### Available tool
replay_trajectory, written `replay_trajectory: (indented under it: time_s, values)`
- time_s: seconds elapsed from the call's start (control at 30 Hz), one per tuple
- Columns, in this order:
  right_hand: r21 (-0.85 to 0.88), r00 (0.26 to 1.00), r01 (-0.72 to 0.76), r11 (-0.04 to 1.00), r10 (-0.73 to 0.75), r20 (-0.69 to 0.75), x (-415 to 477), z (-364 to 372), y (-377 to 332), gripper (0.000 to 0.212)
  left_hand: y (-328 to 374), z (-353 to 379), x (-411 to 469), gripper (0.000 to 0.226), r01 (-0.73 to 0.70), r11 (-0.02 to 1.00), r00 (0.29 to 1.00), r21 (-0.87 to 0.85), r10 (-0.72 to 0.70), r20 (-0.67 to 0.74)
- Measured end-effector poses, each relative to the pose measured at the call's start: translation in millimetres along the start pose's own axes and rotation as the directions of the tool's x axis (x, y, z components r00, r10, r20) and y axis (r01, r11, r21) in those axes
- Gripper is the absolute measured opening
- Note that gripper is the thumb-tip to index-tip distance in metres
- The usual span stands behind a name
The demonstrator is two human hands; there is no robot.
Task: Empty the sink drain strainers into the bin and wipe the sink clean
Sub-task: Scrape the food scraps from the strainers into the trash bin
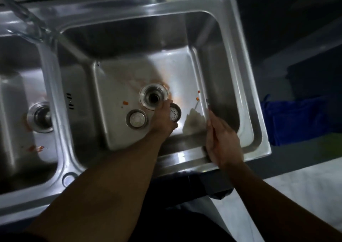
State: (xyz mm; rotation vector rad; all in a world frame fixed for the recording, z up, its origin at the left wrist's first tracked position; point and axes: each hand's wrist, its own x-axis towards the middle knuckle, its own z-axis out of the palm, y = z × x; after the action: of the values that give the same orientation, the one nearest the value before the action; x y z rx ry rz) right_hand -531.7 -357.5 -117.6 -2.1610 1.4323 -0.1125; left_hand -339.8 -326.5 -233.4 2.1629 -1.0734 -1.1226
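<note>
As the left hand [163, 116] reached down into the right basin [218, 71] of the steel sink [246, 86], it gripped a round strainer [175, 114] just beside the open drain [154, 97], on the drain's near right side. The strainer stood tipped on its edge, its perforated face turned to the right and slightly upward and its rim running from far to near. The fingers curled round its left side. The left forearm crossed the sink's near rim and covered part of the basin floor.

A second strainer [136, 118] lay flat and face up on the basin floor, to the near left of the drain and just beside the left hand. Whether the two touched could not be told.

The right hand [222, 141] hung over the basin's near right corner, above the near rim. Its fingers were stretched loosely toward the far edge and lay close together, and nothing showed in them, though the hand was blurred.

A whitish smear [194, 122] marked the floor between the held strainer and the right hand. Orange scraps [198, 95] lay by the right wall, and another was left of the drain. A reddish stain [148, 80] spread on the drain's far side.

In the left basin [16, 93] a third strainer [41, 116] sat in its drain. A faucet [27, 17] crossed the far left corner, and a blue cloth [296, 119] lay beyond the sink's right edge.
</note>
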Motion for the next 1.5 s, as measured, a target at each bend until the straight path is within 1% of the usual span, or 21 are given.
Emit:
replay_trajectory:
  time_s: [0.2,0.3,0.37,0.47,0.5,0.57,0.63,0.73,0.77,0.83,0.93,0.97,1.03,1.07,1.1,1.17,1.2,1.27,1.33,1.4,1.5]
  values:
    - [0.044,0.999,-0.011,0.999,0.009,0.047,2,-2,-2,0.047,-1,9,14,0.093,-0.033,0.999,0.999,0.022,0.033,0.021]
    - [0.036,0.996,-0.006,0.999,0.003,0.089,2,-1,1,0.050,-2,11,16,0.094,-0.041,0.999,0.999,0.014,0.040,0.022]
    - [0.022,0.995,-0.001,1.000,-0.002,0.101,2,-1,3,0.057,-2,11,16,0.098,-0.032,0.999,0.999,0.031,0.032,0.018]
    - [0.025,0.995,-0.014,1.000,0.012,0.096,2,-2,2,0.079,1,7,14,0.112,-0.018,0.999,1.000,0.040,0.017,0.020]
    - [0.033,0.996,-0.014,0.999,0.011,0.085,2,-1,3,0.080,4,3,12,0.115,-0.015,0.999,1.000,0.049,0.014,0.019]
    - [0.037,0.999,0.001,0.999,-0.002,0.046,2,3,5,0.067,11,-8,4,0.115,-0.004,0.998,1.000,0.055,0.003,0.008]
    - [0.030,1.000,0.016,0.999,-0.016,0.012,3,6,6,0.054,16,-18,-7,0.103,0.005,1.000,1.000,0.027,-0.004,-0.026]
    - [0.031,0.999,0.046,0.998,-0.046,-0.007,3,5,4,0.047,29,-27,-35,0.071,0.074,0.997,0.987,-0.025,-0.077,-0.139]
    - [0.028,0.998,0.060,0.998,-0.060,-0.012,3,5,3,0.046,34,-29,-44,0.063,0.112,0.993,0.979,-0.023,-0.114,-0.172]
    - [0.034,0.997,0.076,0.997,-0.075,-0.013,2,3,3,0.046,47,-31,-59,0.054,0.147,0.988,0.974,0.047,-0.137,-0.178]
    - [0.097,0.996,0.082,0.992,-0.078,-0.045,-1,0,3,0.046,65,-31,-83,0.046,0.074,0.994,0.986,0.081,-0.061,-0.153]
    - [0.138,0.994,0.104,0.985,-0.097,-0.059,-1,-2,3,0.046,68,-28,-94,0.043,0.044,0.991,0.992,0.124,-0.029,-0.123]
    - [0.210,0.978,0.205,0.956,-0.191,-0.084,-4,-7,6,0.045,68,-20,-116,0.040,-0.033,0.963,0.998,0.268,0.048,-0.049]
    - [0.223,0.963,0.267,0.938,-0.254,-0.086,-4,-9,10,0.044,65,-17,-126,0.040,-0.060,0.952,0.996,0.301,0.076,-0.041]
    - [0.218,0.947,0.323,0.921,-0.313,-0.080,-3,-13,15,0.044,63,-16,-134,0.040,-0.072,0.942,0.995,0.328,0.092,-0.046]
    - [0.157,0.922,0.387,0.909,-0.376,-0.093,10,-24,27,0.045,58,-16,-145,0.040,-0.104,0.897,0.988,0.429,0.142,-0.058]
    - [0.105,0.911,0.406,0.908,-0.393,-0.127,20,-31,33,0.045,58,-15,-150,0.040,-0.123,0.867,0.983,0.483,0.172,-0.058]
    - [0.116,0.901,0.422,0.899,-0.402,-0.161,47,-50,43,0.043,59,-13,-157,0.041,-0.154,0.824,0.976,0.545,0.211,-0.044]
    - [0.041,0.896,0.420,0.906,-0.408,-0.174,79,-74,55,0.039,62,-12,-157,0.044,-0.160,0.828,0.979,0.538,0.203,-0.020]
    - [-0.072,0.890,0.407,0.910,-0.414,-0.192,109,-93,69,0.045,63,-12,-155,0.046,-0.159,0.840,0.983,0.519,0.185,0.003]
    - [-0.191,0.931,0.282,0.940,-0.316,-0.183,146,-112,83,0.053,61,-13,-152,0.049,-0.158,0.847,0.985,0.508,0.168,0.025]
